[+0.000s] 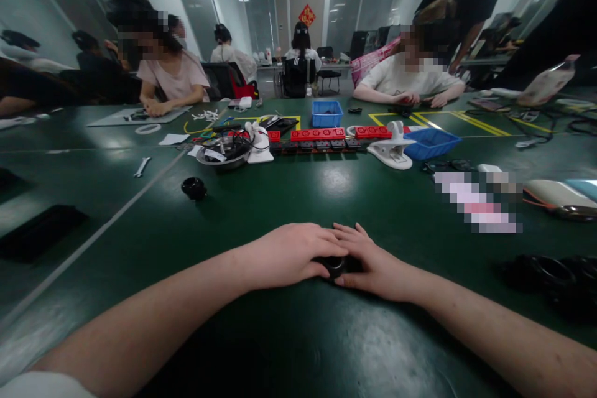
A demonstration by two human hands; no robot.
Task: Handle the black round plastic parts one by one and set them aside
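My left hand [298, 255] and my right hand [368, 261] meet over the green table in front of me. Between them is a small black ring-shaped part [334, 266], partly covered by my fingers. The left thumb and fingers curve around one side of it. On the other side, the right thumb lies near its front edge while the right fingers reach across behind it. Further off to the left sits a black round part with an opening [193, 188].
Several black round parts [543, 277] lie at the right. Beyond my hands stand a bowl of cables [224, 161], a red power strip [318, 134], a white clip-on base [392, 152] and blue bins [326, 114]. A wrench [142, 166] lies left. Two people work across the table.
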